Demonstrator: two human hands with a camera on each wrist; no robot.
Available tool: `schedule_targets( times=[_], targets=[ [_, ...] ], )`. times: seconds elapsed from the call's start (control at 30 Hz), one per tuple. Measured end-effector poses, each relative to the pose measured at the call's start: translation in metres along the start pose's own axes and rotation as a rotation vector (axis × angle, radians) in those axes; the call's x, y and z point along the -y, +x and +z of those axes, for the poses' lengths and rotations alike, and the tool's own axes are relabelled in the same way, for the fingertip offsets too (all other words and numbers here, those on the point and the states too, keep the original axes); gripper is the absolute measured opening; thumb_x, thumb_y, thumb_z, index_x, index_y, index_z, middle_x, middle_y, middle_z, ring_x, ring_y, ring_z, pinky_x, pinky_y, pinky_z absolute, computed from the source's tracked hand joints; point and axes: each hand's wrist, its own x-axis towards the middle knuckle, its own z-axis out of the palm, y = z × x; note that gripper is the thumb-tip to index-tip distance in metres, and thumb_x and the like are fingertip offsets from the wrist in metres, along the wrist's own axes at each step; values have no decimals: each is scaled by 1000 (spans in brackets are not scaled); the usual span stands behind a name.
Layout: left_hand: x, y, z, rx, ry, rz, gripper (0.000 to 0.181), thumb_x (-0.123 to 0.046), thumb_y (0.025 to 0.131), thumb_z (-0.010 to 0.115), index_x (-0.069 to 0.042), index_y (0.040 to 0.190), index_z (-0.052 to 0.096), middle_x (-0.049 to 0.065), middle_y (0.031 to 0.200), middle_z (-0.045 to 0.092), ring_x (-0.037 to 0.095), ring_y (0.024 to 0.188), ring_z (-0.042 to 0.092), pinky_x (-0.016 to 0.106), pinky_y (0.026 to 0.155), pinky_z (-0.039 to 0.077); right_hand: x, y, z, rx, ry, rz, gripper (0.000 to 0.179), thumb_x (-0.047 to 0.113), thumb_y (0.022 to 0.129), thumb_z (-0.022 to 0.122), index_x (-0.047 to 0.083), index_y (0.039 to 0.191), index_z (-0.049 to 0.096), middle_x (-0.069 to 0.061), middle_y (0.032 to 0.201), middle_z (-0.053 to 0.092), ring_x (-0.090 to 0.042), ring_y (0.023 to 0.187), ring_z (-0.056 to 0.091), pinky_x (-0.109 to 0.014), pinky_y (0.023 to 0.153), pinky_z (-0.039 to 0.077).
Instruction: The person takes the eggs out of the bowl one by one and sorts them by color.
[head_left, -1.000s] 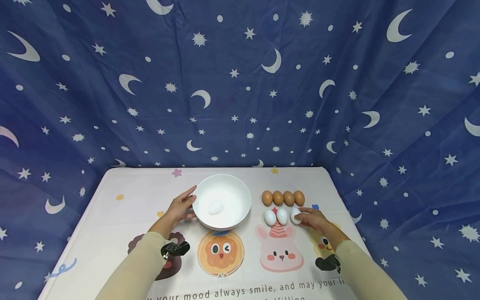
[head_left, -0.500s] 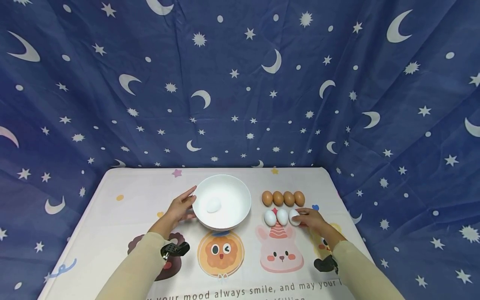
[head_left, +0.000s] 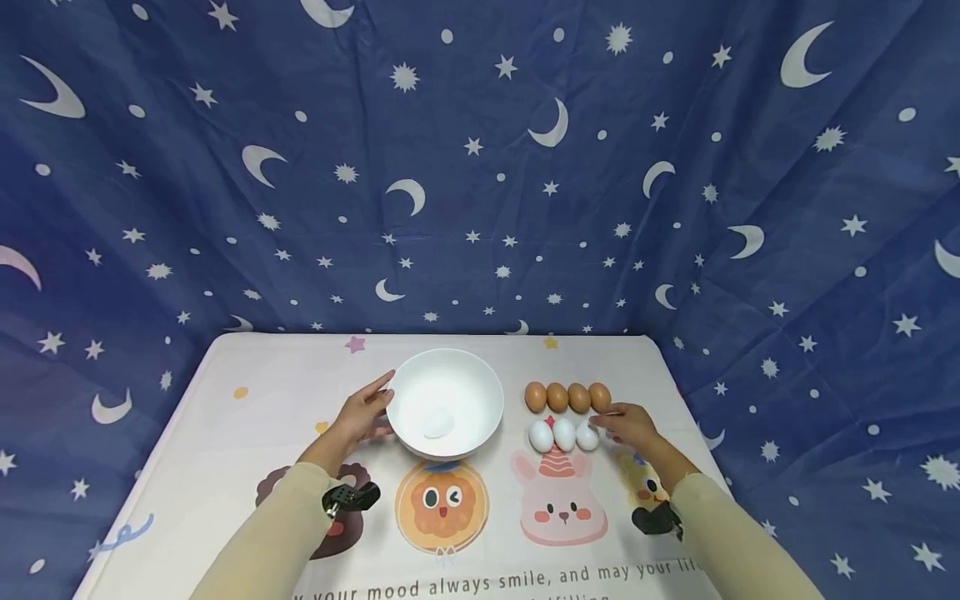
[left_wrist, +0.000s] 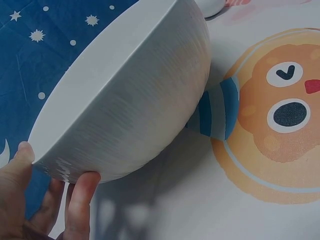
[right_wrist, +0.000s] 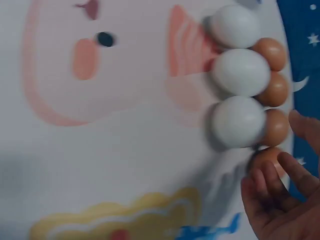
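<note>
A white bowl (head_left: pixel 468 379) stands on the table with one white egg (head_left: pixel 438 422) lying inside. My left hand (head_left: pixel 362 417) holds the bowl's left side, thumb at the rim and fingertips against the outer wall in the left wrist view. To the right, three white eggs (head_left: pixel 564 435) lie side by side in a row. Over the right end of that row is my right hand (head_left: pixel 632 425), its fingers parted and holding nothing. In the right wrist view its fingertips overlap a brown egg (right_wrist: pixel 267 159), beside the nearest white egg (right_wrist: pixel 239 122).
Several brown eggs (head_left: pixel 557 397) form a row just behind the white ones. Cartoon figures and lettering are printed on the white tablecloth (head_left: pixel 285 400). A blue curtain (head_left: pixel 480 208) with moons and stars hangs behind the table and at its sides.
My right hand has let go of the rightmost white egg after shifting it left against its neighbours, and has drawn back slightly. The egg in the bowl has rolled a little. The left hand stays put.
</note>
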Motion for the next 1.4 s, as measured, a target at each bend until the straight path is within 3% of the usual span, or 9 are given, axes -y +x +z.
schedule_targets(
  times=[0.13,0.27,0.43,0.63,0.83,1.0,1.27,1.4],
  targets=[
    [-1,0,-1,-1,-6,2,52,-30,105,49,-32,154,32,19,154,37,42,135,44,37,80,64,31,4,-7,-67,-48,-95,46,22,92,68,-6,128,59,-25,122,63,-33,104,61,-31,78,57],
    [-2,0,-2,5,-6,2,53,-30,105,49,-33,154,32,19,154,37,42,135,44,36,80,64,68,5,0,-90,-72,-201,44,22,91,70,-4,127,62,-23,119,66,-35,109,61,-33,83,57],
    [-3,-1,-1,4,-8,-1,52,-30,105,49,-33,154,32,19,154,36,43,135,44,37,81,64,108,1,34,-60,-68,-337,41,19,88,75,1,124,65,-18,117,69,-32,107,64,-41,90,58],
    [-1,1,-1,4,-8,-3,52,-31,105,49,-33,154,32,19,154,36,43,135,44,37,82,63,138,-4,88,28,-68,-431,42,16,84,79,6,123,67,-13,119,68,-27,107,64,-36,89,59],
    [-1,0,-1,3,-3,3,53,-31,104,50,-32,154,32,19,155,35,44,136,43,38,82,63,150,-8,135,155,-89,-484,44,17,83,81,8,124,67,-11,120,68,-26,109,64,-35,95,57],
    [0,-1,0,1,0,6,53,-31,104,50,-33,154,32,19,154,37,43,135,45,37,81,64,151,-8,167,210,-116,-522,47,15,81,82,7,125,66,-11,125,66,-28,114,63,-37,101,55],
    [1,-1,2,9,-18,11,53,-30,104,50,-31,154,33,21,153,38,43,134,45,38,82,63,145,1,202,182,-231,-580,54,14,78,84,12,129,65,-6,134,62,-26,122,60,-33,101,54],
    [0,-2,2,8,-21,13,53,-29,104,50,-30,154,33,21,152,38,44,134,45,39,81,64,143,4,210,153,-287,-601,59,13,78,84,15,132,62,-4,138,59,-23,129,54,-33,110,47]
  ],
)
